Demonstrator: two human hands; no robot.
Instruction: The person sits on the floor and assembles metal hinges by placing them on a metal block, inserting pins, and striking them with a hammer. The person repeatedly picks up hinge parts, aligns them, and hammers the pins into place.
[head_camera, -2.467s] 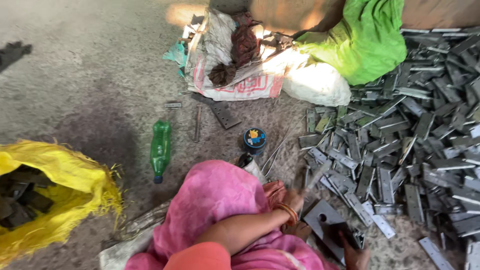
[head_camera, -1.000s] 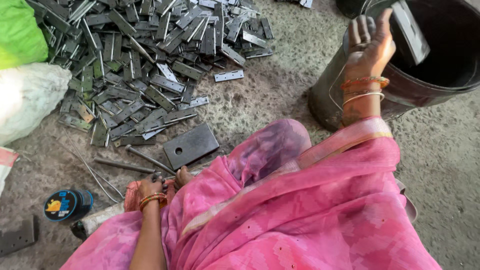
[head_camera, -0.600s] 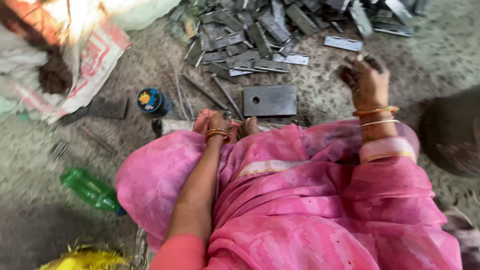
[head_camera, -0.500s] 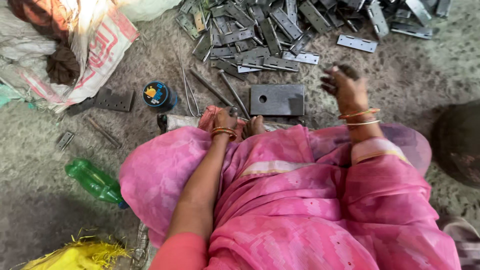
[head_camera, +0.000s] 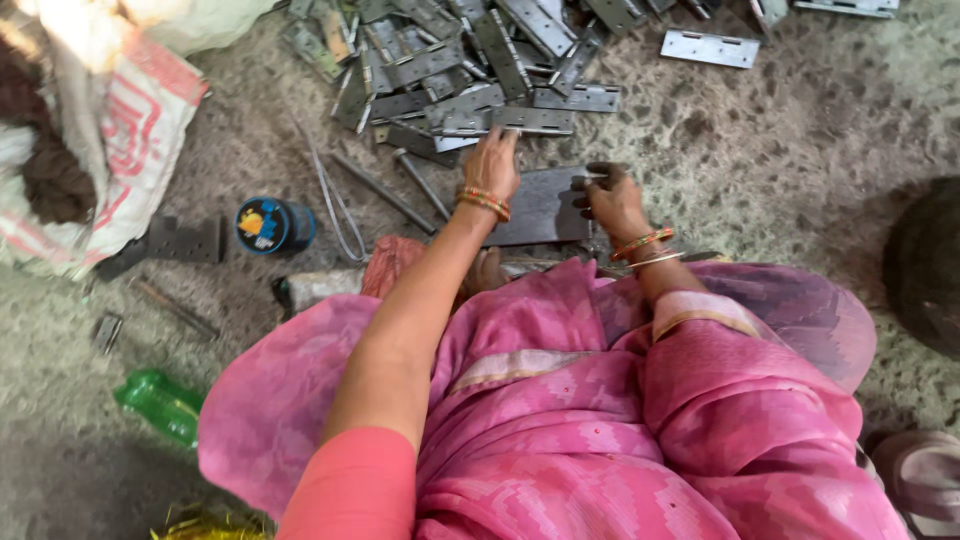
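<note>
Your left hand (head_camera: 492, 165) lies open, touching the hinge pile (head_camera: 470, 70) at 12 o'clock. Your right hand (head_camera: 612, 200) seems to pinch the dark metal plate's (head_camera: 540, 208) right edge.

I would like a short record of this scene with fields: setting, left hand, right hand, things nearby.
setting: a person in pink cloth sits on a rough grey floor
left hand: left hand reaches onto the pile of metal hinges
right hand: right hand rests at the edge of a dark flat metal plate
things nearby: small blue round tin; green plastic bottle; thin metal rods; white sack
</note>
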